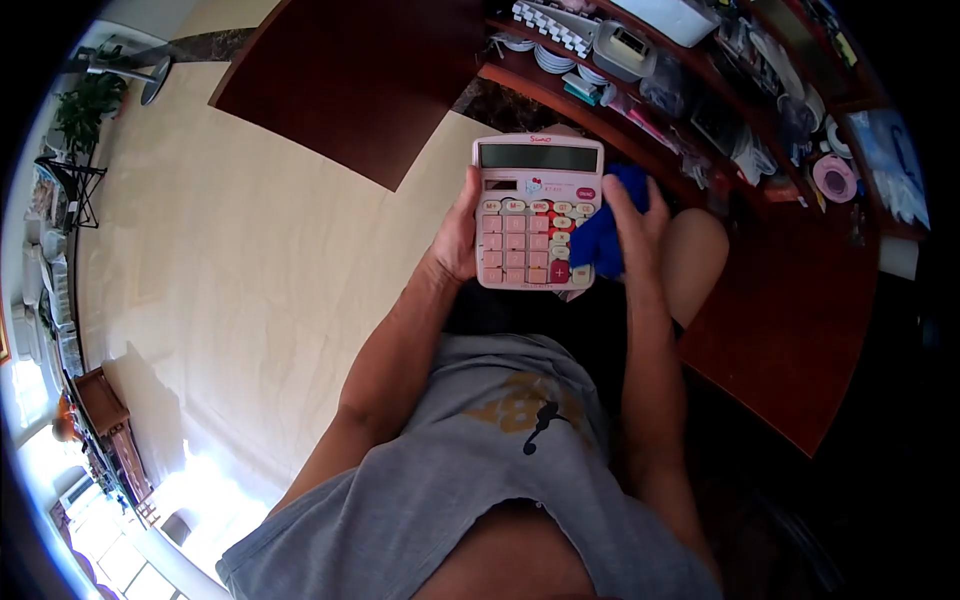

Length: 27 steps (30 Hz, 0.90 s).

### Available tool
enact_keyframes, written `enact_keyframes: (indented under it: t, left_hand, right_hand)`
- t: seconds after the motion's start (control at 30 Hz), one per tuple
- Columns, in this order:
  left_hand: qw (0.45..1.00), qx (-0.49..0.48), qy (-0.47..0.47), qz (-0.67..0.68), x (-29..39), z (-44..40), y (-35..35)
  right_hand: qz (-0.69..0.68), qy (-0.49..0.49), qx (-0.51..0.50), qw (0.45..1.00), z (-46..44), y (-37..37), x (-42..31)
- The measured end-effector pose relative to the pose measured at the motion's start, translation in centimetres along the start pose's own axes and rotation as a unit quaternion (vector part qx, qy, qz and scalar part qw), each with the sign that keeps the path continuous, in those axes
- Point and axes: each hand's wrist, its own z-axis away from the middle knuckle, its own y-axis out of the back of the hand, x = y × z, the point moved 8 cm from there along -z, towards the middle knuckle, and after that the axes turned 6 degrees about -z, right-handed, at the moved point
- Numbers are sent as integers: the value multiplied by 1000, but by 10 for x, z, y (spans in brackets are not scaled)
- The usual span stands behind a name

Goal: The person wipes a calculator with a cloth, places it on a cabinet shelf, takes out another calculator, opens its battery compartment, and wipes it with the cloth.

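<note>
A pink calculator (515, 245) with a dark display is held upright in front of my lap, its keys facing me. My left hand (458, 228) grips its left edge, with the thumb along the side. At its right side, my right hand (637, 225) is closed on a bunched blue cloth (600, 243). The cloth lies against the right-hand keys and covers part of them. Most fingers of my right hand are hidden behind the cloth and the calculator.
Brown shelves (640, 135) at the upper right hold dishes, a grey tray (622, 52), bags and a pink roll (834, 178). Dark wooden surfaces (350, 85) extend at the top and right. A plant (85, 115) stands at the far left beyond the pale floor (240, 250).
</note>
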Motion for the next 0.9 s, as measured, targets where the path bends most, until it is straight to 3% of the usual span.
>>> enact_keyframes:
  t: [0.03,0.07,0.13,0.2,0.23,0.27,0.33,0.37,0.47,0.53,0.6,0.73,0.8,0.9]
  left_hand:
    - [1000,8,-9,-14,3,3,-5]
    - [1000,11,-10,-13,5,3,-7]
    - [999,17,8,-36,3,4,-10]
    - [998,23,15,-53,4,4,-15]
    - [998,18,20,-56,1,4,-16]
    - [998,12,22,-60,-1,2,-17]
    - [999,-1,26,-39,-5,-1,-17]
    - [999,-13,29,-17,-6,-1,-18]
    - [999,23,0,-26,-1,0,-21]
    - [992,100,-30,-77,0,-4,-8]
    - [994,97,-32,-42,-3,-4,-2]
    - [998,46,-17,43,-2,-9,-8]
    - [1000,-8,-9,23,-1,-10,-11]
    - [998,58,6,-7,-3,-8,-15]
  right_hand:
    - [72,-17,92,993,-3,17,0]
    - [-73,-59,94,991,4,8,-22]
    - [-197,-41,36,979,-1,3,-36]
    - [-233,-30,5,972,-3,-9,-37]
    - [-32,83,-32,996,3,-25,-55]
    - [170,193,-68,964,10,-45,-68]
    - [385,349,-76,851,23,-70,-67]
    - [425,339,-96,834,26,-80,-60]
    - [397,331,-145,843,44,-110,-57]
    - [341,371,-214,837,62,-138,-66]
    - [352,429,-255,792,66,-145,-66]
    - [408,399,-120,813,24,-94,-70]
    - [399,362,-114,835,19,-75,-65]
    - [361,343,-185,848,49,-107,-59]
